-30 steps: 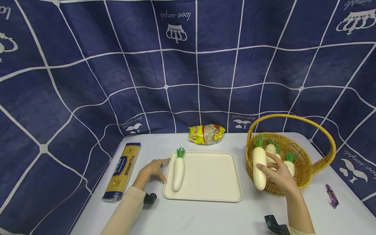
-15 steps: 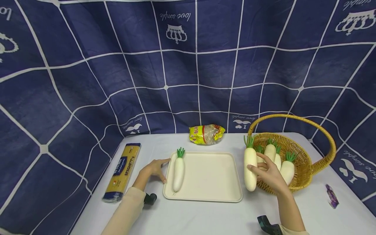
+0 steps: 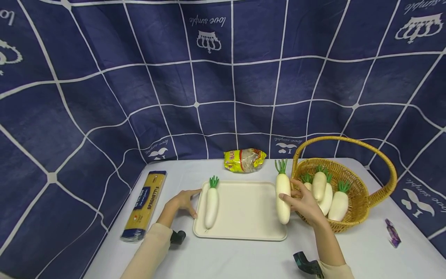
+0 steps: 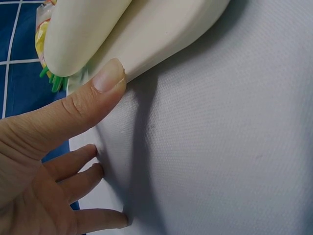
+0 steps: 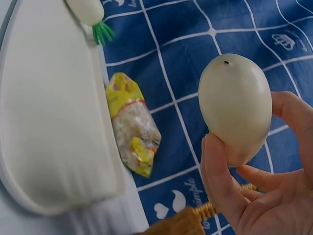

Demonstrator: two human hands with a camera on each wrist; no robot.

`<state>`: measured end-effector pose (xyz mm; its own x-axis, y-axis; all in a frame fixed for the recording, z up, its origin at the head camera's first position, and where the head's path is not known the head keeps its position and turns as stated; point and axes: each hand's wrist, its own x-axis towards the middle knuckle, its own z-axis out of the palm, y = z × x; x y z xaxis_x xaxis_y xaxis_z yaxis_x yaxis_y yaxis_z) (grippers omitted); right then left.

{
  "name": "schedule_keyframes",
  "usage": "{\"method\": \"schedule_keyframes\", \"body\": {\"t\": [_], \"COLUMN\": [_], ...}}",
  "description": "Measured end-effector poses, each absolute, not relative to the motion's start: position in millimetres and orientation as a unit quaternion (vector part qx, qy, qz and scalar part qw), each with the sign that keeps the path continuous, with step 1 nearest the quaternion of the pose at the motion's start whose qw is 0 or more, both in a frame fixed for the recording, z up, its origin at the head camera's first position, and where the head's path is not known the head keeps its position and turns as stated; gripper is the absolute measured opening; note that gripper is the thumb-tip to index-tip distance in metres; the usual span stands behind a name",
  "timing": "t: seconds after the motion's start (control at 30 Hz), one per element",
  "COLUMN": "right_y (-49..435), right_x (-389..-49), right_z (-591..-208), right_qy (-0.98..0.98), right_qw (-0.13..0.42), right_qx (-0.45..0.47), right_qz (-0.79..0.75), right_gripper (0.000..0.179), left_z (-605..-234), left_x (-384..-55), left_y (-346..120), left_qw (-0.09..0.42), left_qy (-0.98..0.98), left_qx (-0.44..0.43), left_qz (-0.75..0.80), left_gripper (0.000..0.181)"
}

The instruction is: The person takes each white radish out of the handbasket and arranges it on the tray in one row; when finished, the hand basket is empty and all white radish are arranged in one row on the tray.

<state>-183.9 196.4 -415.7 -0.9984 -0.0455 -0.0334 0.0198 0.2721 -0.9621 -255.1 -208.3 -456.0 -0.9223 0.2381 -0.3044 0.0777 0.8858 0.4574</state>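
Note:
In the head view my right hand (image 3: 304,201) grips a white radish (image 3: 283,195) with a green top, held over the right edge of a cream tray (image 3: 249,211). The right wrist view shows this radish (image 5: 234,105) end-on, between thumb and fingers. A second white radish (image 3: 211,207) lies lengthwise along the tray's left side. My left hand (image 3: 182,201) is at the tray's left edge, fingers spread and holding nothing. Up close in the left wrist view, its thumb (image 4: 98,95) touches the tray rim, while the other fingers extend down beside the table surface.
Right of the tray stands a wicker basket (image 3: 360,205) with a tall arched handle, holding several more radishes (image 3: 338,205). A yellow snack-like bag (image 3: 245,160) lies behind the tray. A spaghetti pack (image 3: 144,205) is at left, a small purple wrapper (image 3: 393,233) at far right.
My right hand has carried the radish leftward, out from over the basket to the tray's right edge. The left hand and the radish on the tray have stayed put.

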Motion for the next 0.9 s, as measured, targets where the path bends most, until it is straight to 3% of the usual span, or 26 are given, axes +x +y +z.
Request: {"method": "schedule_keyframes", "body": {"t": [0.9], "right_y": [138], "right_x": [-211], "right_z": [-418], "right_qy": [0.771], "right_qw": [0.027], "right_qx": [-0.026], "right_qz": [-0.636], "right_gripper": [0.075], "left_z": [-456], "left_x": [-255], "left_y": [-209], "left_qw": [0.181], "left_qy": [0.955], "left_qx": [0.084], "left_qz": [0.219], "left_gripper": [0.107]}}
